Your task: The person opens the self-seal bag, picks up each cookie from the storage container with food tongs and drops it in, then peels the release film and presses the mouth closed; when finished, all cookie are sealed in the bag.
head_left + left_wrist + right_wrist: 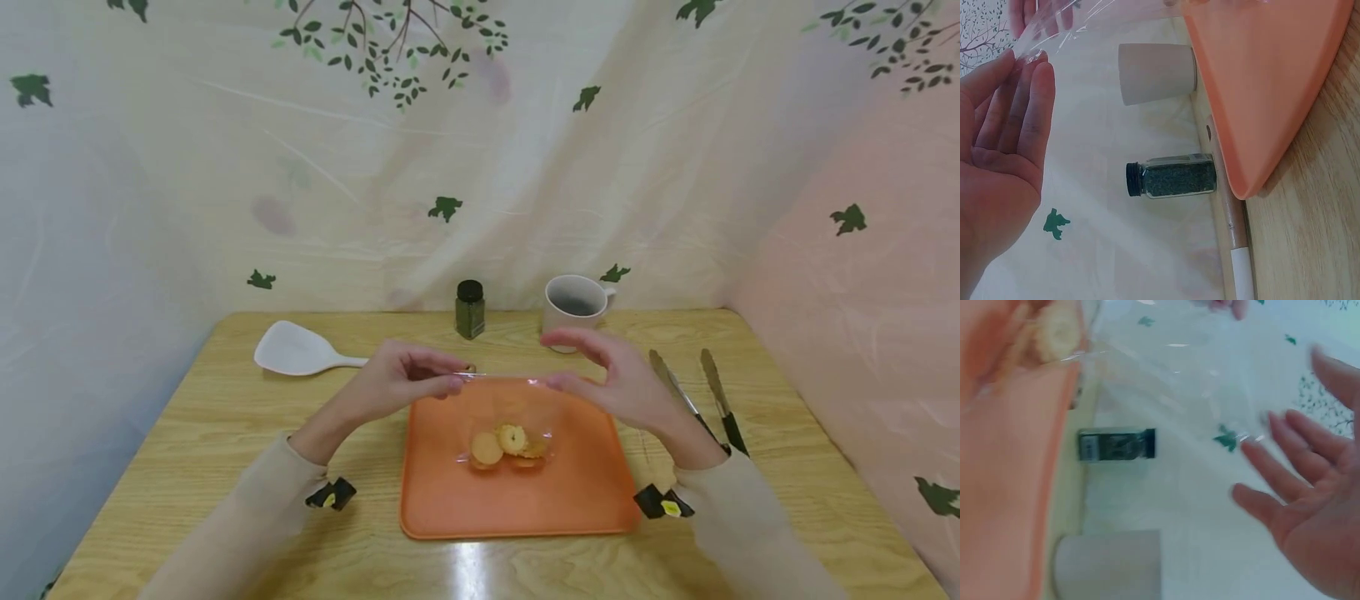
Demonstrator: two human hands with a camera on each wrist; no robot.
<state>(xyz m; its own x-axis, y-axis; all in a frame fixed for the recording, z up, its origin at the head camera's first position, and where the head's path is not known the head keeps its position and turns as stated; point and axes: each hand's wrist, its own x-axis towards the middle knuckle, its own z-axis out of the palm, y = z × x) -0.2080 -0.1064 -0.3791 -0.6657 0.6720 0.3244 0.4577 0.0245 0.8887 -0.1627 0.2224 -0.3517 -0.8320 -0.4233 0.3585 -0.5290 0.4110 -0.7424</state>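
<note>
My left hand [397, 379] pinches the top edge of a clear plastic bag [513, 408] between thumb and fingers. Several round yellow cookies [487, 448] lie at the bottom of the bag, which hangs over an orange tray [450, 510]. At the bag's opposite top corner is my right hand [630, 379], its fingers spread and thumb apart. The right wrist view shows this hand [1316, 500] with the fingertips right by the thin film, not curled round it. In the left wrist view the bag [1104, 22] stretches from the left fingertips.
Behind the tray stand a jar of green flakes [470, 312] with a black lid and a white mug [562, 321]. A white turner [292, 348] with a wooden handle [1235, 225] lies back left. Black-handled tongs [720, 396] lie right of the tray, beyond the right wrist.
</note>
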